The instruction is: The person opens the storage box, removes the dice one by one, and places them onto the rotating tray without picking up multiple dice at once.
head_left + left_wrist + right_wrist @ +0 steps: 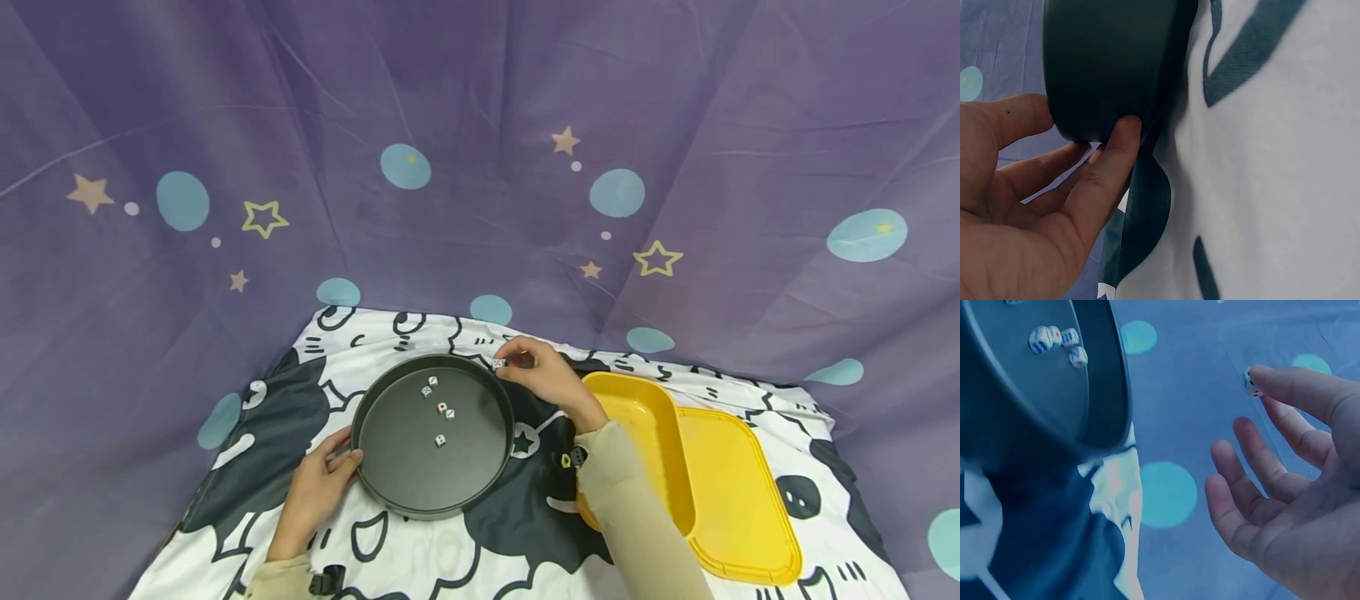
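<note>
A round dark pan (405,479) lies on the patterned cloth, with several white dice (440,440) spread over its floor. At the pan's left edge my left hand (318,492) grips it, thumb at the rim. In the left wrist view its other fingers reach the lower side of the pan wall (1110,69). Just beyond the far right rim, my right hand (547,375) pinches one die (499,363) between thumb and forefinger. The right wrist view shows that die (1251,382) at the fingertips, apart from the pan, with the other fingers loosely bent.
To the right stands a yellow box (684,492), partly behind my right sleeve. A flat yellow lid (738,500) lies beside it. A purple curtain (465,233) with stars and dots hangs behind the black-and-white cloth (495,550).
</note>
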`<state>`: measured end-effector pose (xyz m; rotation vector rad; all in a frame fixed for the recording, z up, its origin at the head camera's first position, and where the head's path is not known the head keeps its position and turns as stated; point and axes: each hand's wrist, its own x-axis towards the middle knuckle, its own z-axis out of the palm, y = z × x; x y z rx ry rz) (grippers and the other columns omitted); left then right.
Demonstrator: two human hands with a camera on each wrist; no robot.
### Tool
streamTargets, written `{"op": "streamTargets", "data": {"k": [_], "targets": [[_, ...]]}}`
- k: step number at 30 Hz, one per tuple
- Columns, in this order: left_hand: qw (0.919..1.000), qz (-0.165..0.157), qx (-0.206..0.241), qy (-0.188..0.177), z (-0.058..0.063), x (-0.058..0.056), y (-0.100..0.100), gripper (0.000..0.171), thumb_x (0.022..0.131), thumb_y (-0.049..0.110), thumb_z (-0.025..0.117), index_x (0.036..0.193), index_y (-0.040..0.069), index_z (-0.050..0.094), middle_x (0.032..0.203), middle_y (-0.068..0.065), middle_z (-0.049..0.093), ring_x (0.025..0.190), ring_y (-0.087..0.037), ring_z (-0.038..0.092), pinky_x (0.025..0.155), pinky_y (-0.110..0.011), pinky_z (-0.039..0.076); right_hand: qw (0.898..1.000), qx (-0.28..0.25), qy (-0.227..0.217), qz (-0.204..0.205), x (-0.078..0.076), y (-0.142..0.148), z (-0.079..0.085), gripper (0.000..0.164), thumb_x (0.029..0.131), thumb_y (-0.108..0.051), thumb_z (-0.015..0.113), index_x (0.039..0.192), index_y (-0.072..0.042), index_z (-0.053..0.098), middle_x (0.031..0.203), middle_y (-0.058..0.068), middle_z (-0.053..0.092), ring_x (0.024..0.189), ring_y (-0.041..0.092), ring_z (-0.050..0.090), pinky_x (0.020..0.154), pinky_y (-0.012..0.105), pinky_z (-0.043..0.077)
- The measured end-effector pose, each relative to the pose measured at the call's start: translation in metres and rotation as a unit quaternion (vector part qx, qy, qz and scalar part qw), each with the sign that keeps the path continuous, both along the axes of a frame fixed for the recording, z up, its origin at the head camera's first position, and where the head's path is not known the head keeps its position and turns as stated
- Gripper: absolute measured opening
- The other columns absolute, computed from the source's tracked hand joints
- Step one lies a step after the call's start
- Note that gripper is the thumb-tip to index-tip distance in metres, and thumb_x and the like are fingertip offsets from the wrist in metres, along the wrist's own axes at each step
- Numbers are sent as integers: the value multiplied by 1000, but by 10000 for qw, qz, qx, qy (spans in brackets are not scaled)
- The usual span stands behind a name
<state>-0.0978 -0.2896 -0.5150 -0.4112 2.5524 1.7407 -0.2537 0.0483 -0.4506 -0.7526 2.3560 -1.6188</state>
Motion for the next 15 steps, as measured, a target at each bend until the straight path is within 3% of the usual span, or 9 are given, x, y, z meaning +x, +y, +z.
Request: {"op": "streamTargets", "data": {"k": [10,15], "targets": [[10000,21,-11,-14,1,0,1,51,101,8,59,148,-3,43,146,-25,47,121,-33,58,84,-23,57,9996,-167,232,-4,-1,-48,-10,19,89,-9,76,107,-7,71,106,6,67,91,30,64,78,34,53],[10000,19,12,9,0,0,1,50,101,7,59,147,-3,44,146,-25,48,120,-33,59,83,-24,57,9998,-114,107,101,1,-66,-19,19,90,-11,76,108,-10,71,103,1,67,89,22,63,78,34,53]]}}
